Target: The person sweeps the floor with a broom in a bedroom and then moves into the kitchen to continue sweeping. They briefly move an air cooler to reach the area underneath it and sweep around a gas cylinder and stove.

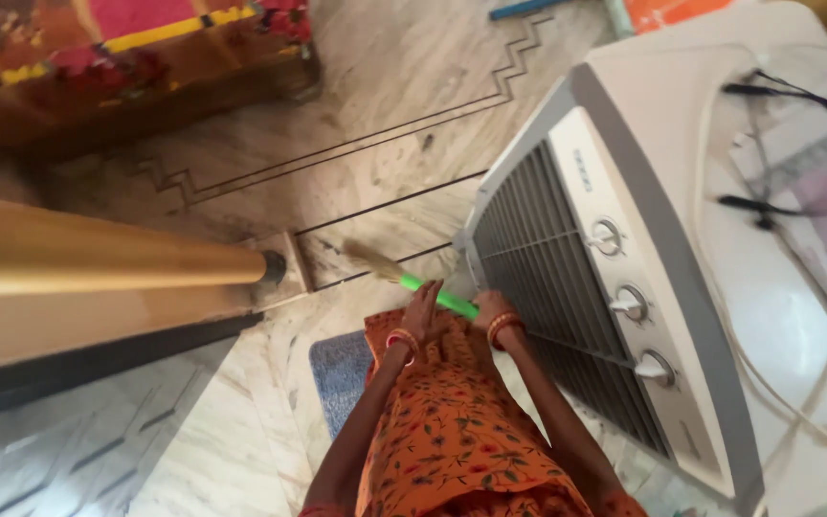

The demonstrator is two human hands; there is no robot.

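A broom with a green handle (435, 293) and straw-coloured bristles (371, 256) lies low over the marble floor, bristles pointing up-left. My left hand (423, 313) is wrapped round the green handle. My right hand (491, 310) grips the same handle just to the right, close to the cooler's grille. Both wrists carry red and gold bangles. My orange flowered clothing (452, 421) hangs below the hands.
A large white air cooler (662, 124) with a grey grille and three knobs stands at the right, with black cables on top. A golden cylinder (98, 254) juts in from the left. A blue mat (337, 369) lies underfoot. Red patterned bedding (98, 48) is top left.
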